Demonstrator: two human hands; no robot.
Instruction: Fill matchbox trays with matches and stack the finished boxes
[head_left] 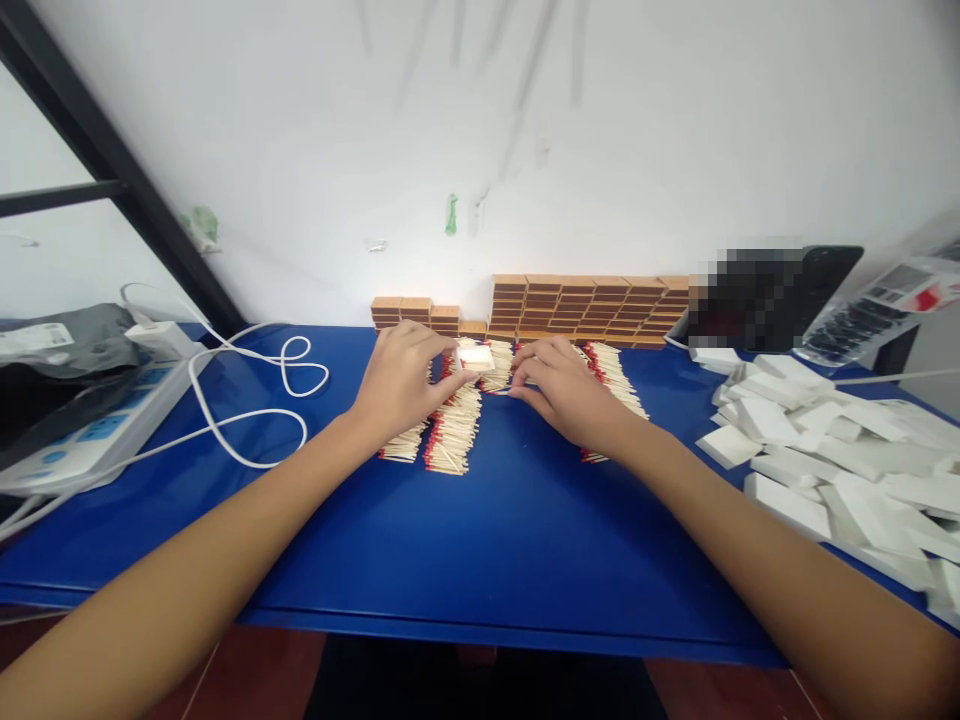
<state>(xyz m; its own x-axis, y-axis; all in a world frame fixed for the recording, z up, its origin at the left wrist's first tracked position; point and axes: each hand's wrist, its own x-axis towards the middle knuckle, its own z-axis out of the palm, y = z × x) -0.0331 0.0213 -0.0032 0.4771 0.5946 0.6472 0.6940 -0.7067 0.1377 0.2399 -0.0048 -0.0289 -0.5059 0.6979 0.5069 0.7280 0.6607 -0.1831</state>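
forearms (232, 540) fill the lower corners; mid-frame, the left hand (405, 375), half-curled, pinches a tray (478, 358), probably light, crushable, best held by its edges; the right hand (562, 392), fingertips together, pinches a match (496, 391).

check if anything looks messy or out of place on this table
Yes: the loose white cardboard trays lie jumbled at the right end of the blue table, untidy compared with the neatly stacked brown rectangular matchboxes.
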